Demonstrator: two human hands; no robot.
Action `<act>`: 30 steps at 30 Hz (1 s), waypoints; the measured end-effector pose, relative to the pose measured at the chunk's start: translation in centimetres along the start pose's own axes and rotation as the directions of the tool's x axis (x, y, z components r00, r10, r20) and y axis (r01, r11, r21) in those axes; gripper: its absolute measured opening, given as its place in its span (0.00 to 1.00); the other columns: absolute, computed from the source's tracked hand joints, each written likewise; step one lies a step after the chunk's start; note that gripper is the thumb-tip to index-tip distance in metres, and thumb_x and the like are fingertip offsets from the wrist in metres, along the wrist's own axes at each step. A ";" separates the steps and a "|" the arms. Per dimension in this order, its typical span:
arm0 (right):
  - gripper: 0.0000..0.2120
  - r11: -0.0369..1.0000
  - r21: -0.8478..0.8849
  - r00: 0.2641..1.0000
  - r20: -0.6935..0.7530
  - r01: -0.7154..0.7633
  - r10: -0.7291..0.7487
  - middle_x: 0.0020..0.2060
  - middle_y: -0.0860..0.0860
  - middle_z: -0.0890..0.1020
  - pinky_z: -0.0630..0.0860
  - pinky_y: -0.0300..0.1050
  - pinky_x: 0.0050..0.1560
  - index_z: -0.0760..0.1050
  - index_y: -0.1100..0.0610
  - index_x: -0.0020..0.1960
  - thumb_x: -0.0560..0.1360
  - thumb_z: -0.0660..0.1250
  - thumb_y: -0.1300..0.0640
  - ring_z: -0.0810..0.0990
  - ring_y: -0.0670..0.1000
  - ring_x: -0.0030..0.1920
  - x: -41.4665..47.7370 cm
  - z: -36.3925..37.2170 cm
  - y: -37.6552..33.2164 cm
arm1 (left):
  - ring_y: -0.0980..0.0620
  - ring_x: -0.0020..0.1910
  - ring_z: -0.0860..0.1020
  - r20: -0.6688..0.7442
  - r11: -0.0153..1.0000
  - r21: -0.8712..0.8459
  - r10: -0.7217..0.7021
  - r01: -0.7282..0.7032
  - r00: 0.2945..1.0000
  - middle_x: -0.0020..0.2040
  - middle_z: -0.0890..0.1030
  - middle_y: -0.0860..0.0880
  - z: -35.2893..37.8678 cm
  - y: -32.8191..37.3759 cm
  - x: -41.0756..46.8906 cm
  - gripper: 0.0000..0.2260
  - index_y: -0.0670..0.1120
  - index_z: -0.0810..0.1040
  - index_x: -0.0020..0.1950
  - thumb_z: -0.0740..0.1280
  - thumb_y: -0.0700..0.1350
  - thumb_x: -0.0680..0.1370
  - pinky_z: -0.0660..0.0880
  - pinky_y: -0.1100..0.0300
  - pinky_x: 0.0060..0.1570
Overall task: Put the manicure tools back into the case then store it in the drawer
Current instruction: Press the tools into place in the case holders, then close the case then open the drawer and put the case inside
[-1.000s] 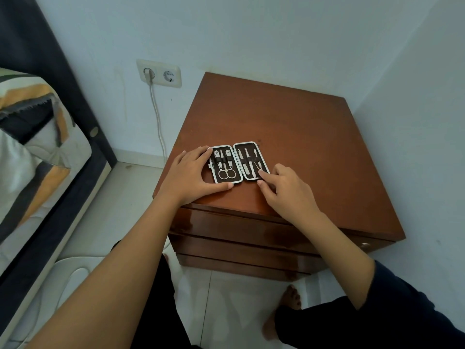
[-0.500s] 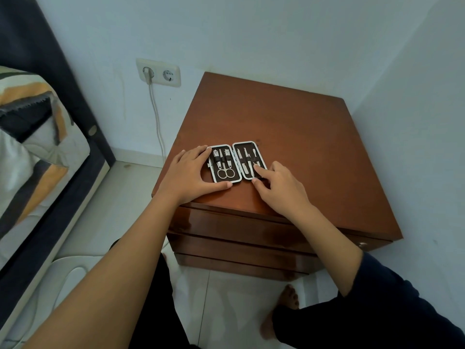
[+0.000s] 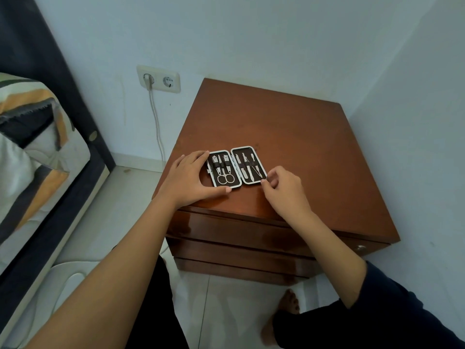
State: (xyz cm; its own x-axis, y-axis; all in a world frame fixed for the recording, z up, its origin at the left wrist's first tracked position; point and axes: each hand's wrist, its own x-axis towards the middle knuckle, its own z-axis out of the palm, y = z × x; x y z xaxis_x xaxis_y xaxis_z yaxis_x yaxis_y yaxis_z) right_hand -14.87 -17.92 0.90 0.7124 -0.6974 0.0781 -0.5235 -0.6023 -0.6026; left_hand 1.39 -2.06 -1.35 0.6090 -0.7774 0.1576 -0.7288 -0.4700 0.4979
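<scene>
A brown wooden nightstand [image 3: 297, 152] stands in the corner, its drawers [image 3: 241, 238] shut, and the manicure case [image 3: 236, 167] lies open flat near the front left of its top. The left hand [image 3: 187, 180] rests spread against the case's left side, thumb along the near edge, while the right hand [image 3: 284, 190] sits at the near right corner, fingertips [image 3: 264, 182] pinched together; whether they grip the rim cannot be told. Scissors [image 3: 225, 176] and other small tools sit strapped inside both halves.

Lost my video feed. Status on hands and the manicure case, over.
Left hand flat against the open manicure case, steadying. Right hand pinching its near right corner. Tools strapped in, case unclosed on nightstand. Drawers shut.
</scene>
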 end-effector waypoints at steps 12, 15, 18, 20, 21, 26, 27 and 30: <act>0.10 0.989 0.136 0.998 -0.006 -0.054 0.055 0.45 0.57 0.78 0.79 0.53 0.49 0.77 0.55 0.52 0.73 0.62 0.62 0.79 0.55 0.42 2.5 0.5 -0.2 | 0.57 0.54 0.68 -0.047 0.994 -0.106 0.036 -0.041 0.998 0.54 0.71 0.56 -0.3 -0.4 -0.2 0.42 0.52 0.72 0.68 0.65 0.73 0.59 0.66 0.55 0.61; 0.12 0.998 0.062 1.000 -0.016 0.026 -0.025 0.48 0.55 0.75 0.70 0.39 0.46 0.78 0.56 0.56 0.75 0.62 0.62 0.75 0.49 0.40 2.3 0.7 0.1 | 0.59 0.52 0.67 -0.046 0.992 -0.121 0.039 -0.045 0.998 0.52 0.71 0.56 -0.3 -0.5 -0.1 0.40 0.53 0.73 0.67 0.67 0.72 0.60 0.66 0.56 0.59; 0.13 0.996 0.001 0.996 0.004 0.084 -0.084 0.48 0.50 0.70 0.66 0.38 0.47 0.77 0.56 0.59 0.77 0.60 0.60 0.75 0.49 0.45 2.3 0.9 0.3 | 0.58 0.51 0.68 -0.051 0.991 -0.128 0.036 -0.042 0.998 0.51 0.72 0.57 -0.2 -0.5 -0.1 0.38 0.54 0.73 0.66 0.68 0.70 0.60 0.66 0.56 0.58; 0.13 0.995 -0.013 0.995 0.004 0.103 -0.103 0.48 0.49 0.70 0.68 0.40 0.48 0.77 0.56 0.59 0.77 0.60 0.59 0.75 0.50 0.47 2.3 0.9 0.4 | 0.58 0.51 0.69 -0.053 0.990 -0.133 0.034 -0.041 0.998 0.51 0.72 0.57 -0.2 -0.5 -0.1 0.38 0.54 0.73 0.65 0.68 0.71 0.60 0.66 0.57 0.58; 0.13 0.994 -0.016 0.994 0.007 0.108 -0.108 0.48 0.49 0.70 0.68 0.40 0.48 0.77 0.56 0.59 0.77 0.60 0.59 0.75 0.50 0.47 2.3 0.9 0.4 | 0.58 0.51 0.69 -0.057 0.990 -0.133 0.035 -0.042 0.998 0.50 0.72 0.57 -0.3 -0.5 -0.1 0.38 0.54 0.74 0.65 0.68 0.71 0.60 0.66 0.57 0.57; 0.12 0.994 0.015 0.994 0.021 0.104 -0.104 0.48 0.51 0.70 0.66 0.39 0.48 0.76 0.56 0.59 0.77 0.61 0.58 0.73 0.47 0.44 2.4 0.7 0.2 | 0.58 0.51 0.69 -0.048 0.990 -0.133 0.030 -0.036 0.998 0.50 0.72 0.57 -0.3 -0.4 -0.1 0.37 0.55 0.73 0.65 0.69 0.71 0.60 0.65 0.58 0.56; 0.13 0.996 0.036 0.996 0.009 0.087 -0.087 0.48 0.51 0.70 0.67 0.39 0.48 0.75 0.56 0.60 0.77 0.61 0.59 0.73 0.47 0.44 2.6 0.7 0.1 | 0.59 0.51 0.69 -0.047 0.990 -0.136 0.030 -0.036 0.998 0.50 0.72 0.57 -0.3 -0.4 -0.1 0.37 0.56 0.74 0.64 0.69 0.71 0.60 0.65 0.58 0.56; 0.14 0.996 0.083 0.999 -0.033 0.028 -0.025 0.49 0.54 0.74 0.69 0.38 0.49 0.75 0.58 0.60 0.75 0.63 0.61 0.73 0.48 0.42 3.1 0.7 0.0 | 0.59 0.50 0.69 -0.040 0.987 -0.159 0.024 -0.030 0.999 0.48 0.73 0.58 -0.3 -0.4 -0.2 0.36 0.55 0.75 0.63 0.68 0.71 0.60 0.66 0.57 0.55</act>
State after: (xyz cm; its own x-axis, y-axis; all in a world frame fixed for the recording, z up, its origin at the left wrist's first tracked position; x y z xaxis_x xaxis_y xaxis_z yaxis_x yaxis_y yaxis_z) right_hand -12.31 -19.76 0.57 0.7097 -0.6944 0.1192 -0.4632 -0.5873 -0.6637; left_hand 1.71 -1.59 -1.29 0.6038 -0.7707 0.2036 -0.6873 -0.3740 0.6227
